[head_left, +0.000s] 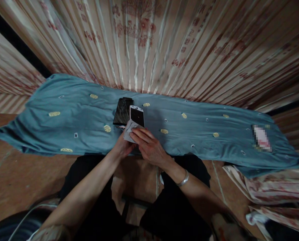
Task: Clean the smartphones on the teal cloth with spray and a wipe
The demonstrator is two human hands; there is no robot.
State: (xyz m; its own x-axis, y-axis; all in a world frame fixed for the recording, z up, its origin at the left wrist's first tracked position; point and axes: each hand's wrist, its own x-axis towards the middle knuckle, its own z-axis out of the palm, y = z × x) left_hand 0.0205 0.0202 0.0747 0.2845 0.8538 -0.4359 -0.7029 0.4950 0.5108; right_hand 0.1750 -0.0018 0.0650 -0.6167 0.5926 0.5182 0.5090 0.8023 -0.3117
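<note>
A smartphone (137, 115) with a white frame and dark screen is held tilted above the cloth-covered table. My left hand (124, 146) grips its lower end from below, fingers partly hidden. Over the phone's lower part, my right hand (146, 142) presses a light grey wiping cloth (131, 131), fingers closed together on it. Just behind and left of the phone lies a black, glossy, flat case-like object (123, 112) on the table; its exact kind is unclear.
A blue-green cloth (189, 134) with yellow patterns covers the long table. A blurred-out pinkish-white item (262, 138) lies at its right end. Pleated printed curtains (144, 43) hang along the far edge. My legs are under the near edge, and a dark round object (21, 221) stands lower left.
</note>
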